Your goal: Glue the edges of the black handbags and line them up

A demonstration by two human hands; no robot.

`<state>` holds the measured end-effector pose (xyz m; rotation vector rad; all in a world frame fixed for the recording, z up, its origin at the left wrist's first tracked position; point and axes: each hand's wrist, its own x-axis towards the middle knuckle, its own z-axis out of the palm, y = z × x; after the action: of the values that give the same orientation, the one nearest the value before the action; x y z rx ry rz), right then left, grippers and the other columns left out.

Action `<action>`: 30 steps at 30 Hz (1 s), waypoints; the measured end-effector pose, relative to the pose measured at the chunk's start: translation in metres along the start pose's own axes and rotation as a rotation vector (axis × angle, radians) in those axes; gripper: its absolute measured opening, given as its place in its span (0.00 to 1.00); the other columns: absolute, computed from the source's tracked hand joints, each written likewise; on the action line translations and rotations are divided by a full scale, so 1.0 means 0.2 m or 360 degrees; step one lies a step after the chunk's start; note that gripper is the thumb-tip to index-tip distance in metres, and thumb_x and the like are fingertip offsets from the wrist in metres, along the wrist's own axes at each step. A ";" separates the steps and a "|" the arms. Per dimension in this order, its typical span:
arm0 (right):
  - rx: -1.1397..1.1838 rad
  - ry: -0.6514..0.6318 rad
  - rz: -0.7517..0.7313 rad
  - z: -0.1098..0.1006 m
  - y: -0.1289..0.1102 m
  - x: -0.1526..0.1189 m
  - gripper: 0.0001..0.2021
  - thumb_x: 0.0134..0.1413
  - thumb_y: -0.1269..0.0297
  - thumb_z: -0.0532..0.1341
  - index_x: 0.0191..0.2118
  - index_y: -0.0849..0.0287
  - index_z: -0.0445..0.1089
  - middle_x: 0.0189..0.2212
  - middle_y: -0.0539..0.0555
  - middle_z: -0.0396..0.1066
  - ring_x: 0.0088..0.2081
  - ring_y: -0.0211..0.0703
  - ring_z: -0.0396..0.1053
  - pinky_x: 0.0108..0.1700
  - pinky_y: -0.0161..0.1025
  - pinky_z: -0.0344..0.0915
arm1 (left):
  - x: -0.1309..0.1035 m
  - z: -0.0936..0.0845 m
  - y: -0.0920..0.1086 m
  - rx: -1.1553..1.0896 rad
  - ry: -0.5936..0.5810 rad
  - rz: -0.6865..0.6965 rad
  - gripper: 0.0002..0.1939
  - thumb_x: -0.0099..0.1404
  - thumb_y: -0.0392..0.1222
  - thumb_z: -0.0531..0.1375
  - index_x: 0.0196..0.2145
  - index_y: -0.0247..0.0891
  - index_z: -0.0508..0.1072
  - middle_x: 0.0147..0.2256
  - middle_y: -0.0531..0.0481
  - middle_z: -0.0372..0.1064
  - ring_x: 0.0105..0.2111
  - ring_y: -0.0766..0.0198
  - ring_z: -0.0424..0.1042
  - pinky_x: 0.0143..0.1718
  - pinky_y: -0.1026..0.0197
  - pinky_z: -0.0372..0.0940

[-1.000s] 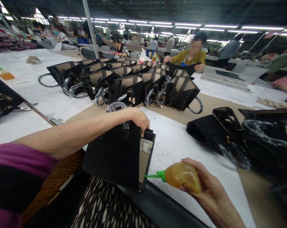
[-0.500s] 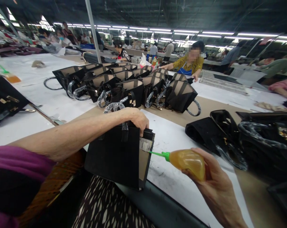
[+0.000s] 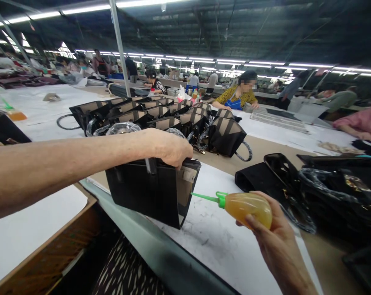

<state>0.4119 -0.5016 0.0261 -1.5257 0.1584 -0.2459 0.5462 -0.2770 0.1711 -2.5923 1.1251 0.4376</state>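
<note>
A black handbag [image 3: 142, 188] with plastic-wrapped handles stands at the near edge of the table, its beige inner side facing right. My left hand [image 3: 176, 150] grips the bag's top right corner, fingers bent over the edge. In my right hand [image 3: 265, 221] is a squeeze bottle [image 3: 246, 207] of amber liquid with a green cap and thin green nozzle. The nozzle points left, its tip close to the bag's open side edge; whether it touches cannot be made out.
Rows of black handbags [image 3: 225, 133] stand behind on the white and brown table covering [image 3: 274, 137]. More black bags [image 3: 335, 196] lie at the right. Another amber bottle [image 3: 17, 116] lies far left. A person in a yellow patterned top [image 3: 234, 96] sits across the table.
The view has shifted. The nozzle has moved away from the white patch inside the bag to near its side edge. My left hand still holds the bag's corner, and my right thumb now lies across the bottle.
</note>
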 end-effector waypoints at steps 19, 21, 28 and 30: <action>-0.1016 -0.0432 -0.0553 0.06 0.22 -0.01 0.21 0.52 0.55 0.61 0.50 0.52 0.58 0.45 0.54 0.64 0.42 0.48 0.66 0.45 0.41 0.63 | -0.02 0.19 0.19 0.0085 -0.0130 0.0101 0.08 0.46 0.29 0.62 0.28 0.34 0.74 0.27 0.42 0.73 0.32 0.55 0.72 0.30 0.59 0.65; -0.1036 -0.0457 -0.0610 0.05 0.24 -0.02 0.20 0.53 0.57 0.61 0.50 0.52 0.58 0.44 0.53 0.64 0.41 0.47 0.66 0.43 0.40 0.64 | -0.02 0.18 0.19 0.0113 -0.0139 0.0101 0.07 0.48 0.30 0.62 0.29 0.33 0.74 0.28 0.41 0.73 0.31 0.54 0.72 0.30 0.59 0.64; -0.1016 -0.0463 -0.0654 0.04 0.27 -0.03 0.20 0.53 0.58 0.61 0.50 0.52 0.58 0.44 0.54 0.65 0.42 0.48 0.66 0.43 0.40 0.63 | -0.10 0.19 0.20 0.0103 -0.0110 -0.0006 0.07 0.55 0.38 0.60 0.32 0.32 0.72 0.29 0.43 0.72 0.30 0.54 0.71 0.27 0.58 0.62; -0.1004 -0.0480 -0.0638 0.03 0.27 -0.03 0.19 0.53 0.58 0.61 0.50 0.52 0.59 0.44 0.54 0.65 0.42 0.48 0.66 0.43 0.39 0.63 | -0.14 0.22 0.20 0.0072 -0.0074 -0.0077 0.07 0.57 0.40 0.59 0.33 0.33 0.72 0.31 0.43 0.71 0.32 0.55 0.70 0.31 0.58 0.62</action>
<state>0.4110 -0.4920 -0.0276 -2.1978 -0.3462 -0.2945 0.4911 -0.2688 0.1351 -2.5512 1.0426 0.4538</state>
